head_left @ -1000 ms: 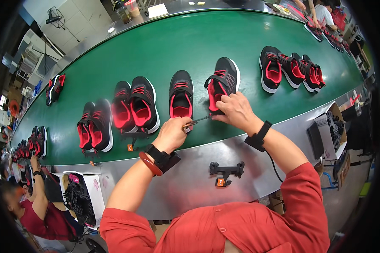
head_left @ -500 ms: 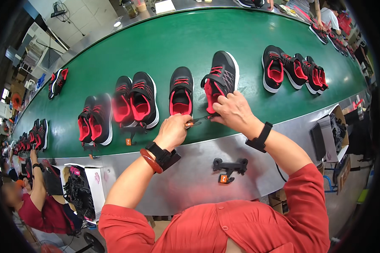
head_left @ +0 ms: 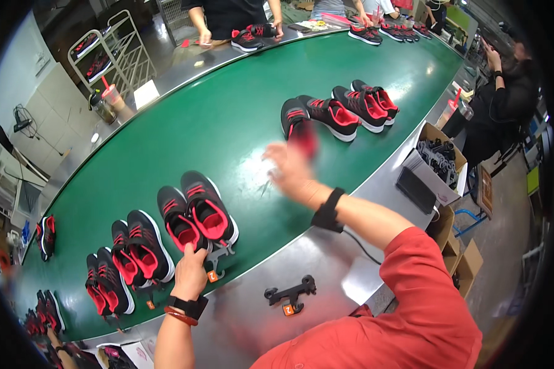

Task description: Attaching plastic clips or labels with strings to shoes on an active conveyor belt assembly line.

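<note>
A pair of black and red sneakers [head_left: 197,203] stands side by side on the green belt, heels toward me. My left hand [head_left: 189,277] is closed at their heels, fingers pinching the rim of the left sneaker. Beside it a black plastic shoe hanger [head_left: 223,253] with an orange tag sits at the right sneaker's heel. My right hand [head_left: 292,175] is reached out to the right, smeared by motion, beside the blurred red heel of another sneaker [head_left: 297,117]. Its grip cannot be made out. Another hanger [head_left: 290,294] lies on the metal ledge in front of me.
More sneaker pairs stand left [head_left: 143,246] and right [head_left: 360,109] on the green belt [head_left: 123,160]. A carton of black hangers [head_left: 438,163] stands by the right edge. Co-workers handle shoes across the belt, and a person [head_left: 498,104] stands at the right.
The view has turned right. The two sneakers that stood apart are now together with a hanger at the heels. My right hand has left them and gone toward the right-hand sneakers.
</note>
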{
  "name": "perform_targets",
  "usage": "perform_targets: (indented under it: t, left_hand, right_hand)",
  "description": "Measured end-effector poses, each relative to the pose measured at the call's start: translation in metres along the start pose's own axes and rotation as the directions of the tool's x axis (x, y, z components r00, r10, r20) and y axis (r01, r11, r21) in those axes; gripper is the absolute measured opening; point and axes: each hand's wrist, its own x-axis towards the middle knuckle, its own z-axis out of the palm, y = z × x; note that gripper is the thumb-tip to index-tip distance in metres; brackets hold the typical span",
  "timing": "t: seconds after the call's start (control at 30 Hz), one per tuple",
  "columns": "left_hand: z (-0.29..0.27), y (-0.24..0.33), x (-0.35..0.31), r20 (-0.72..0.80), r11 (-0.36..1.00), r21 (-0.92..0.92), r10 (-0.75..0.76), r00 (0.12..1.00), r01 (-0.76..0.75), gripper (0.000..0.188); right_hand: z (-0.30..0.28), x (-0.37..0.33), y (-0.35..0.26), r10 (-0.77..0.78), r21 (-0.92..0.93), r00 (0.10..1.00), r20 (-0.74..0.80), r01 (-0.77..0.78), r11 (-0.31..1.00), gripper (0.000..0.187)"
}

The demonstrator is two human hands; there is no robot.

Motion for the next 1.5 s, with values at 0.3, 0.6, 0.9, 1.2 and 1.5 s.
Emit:
perform_targets:
  t: [0.3,0.6,0.9,1.2,1.5]
  left_hand:
    - [-0.007,0.001,0.002,0.072,0.99,0.141,0.001,0.997,-0.011,0.027]
    - [-0.001,0.001,0.002,0.018,0.989,0.148,0.018,1.0,-0.021,0.027]
    - [0.004,-0.015,-0.013,-0.034,0.99,0.143,0.012,0.999,-0.007,0.025]
    - [-0.015,-0.006,-0.042,-0.315,0.965,0.262,0.109,0.943,-0.024,0.058]
    - [0.031,0.075,0.033,-0.352,0.972,-0.084,0.178,0.919,-0.221,0.049]
  right_hand:
    - [-0.079,-0.018,0.178,0.449,-0.603,0.852,0.27,-0.214,0.768,0.042]
    - [-0.059,-0.012,0.111,0.345,-0.287,0.723,0.599,-0.209,0.935,0.063]
    - [0.008,-0.033,0.025,0.192,-0.21,0.857,0.479,-0.101,0.973,0.04]
    - [-0.046,-0.055,-0.079,-0.097,0.087,0.93,0.355,0.071,0.994,0.049]
    - [-0.087,-0.118,-0.126,-0.208,0.174,0.427,0.88,0.116,0.978,0.04]
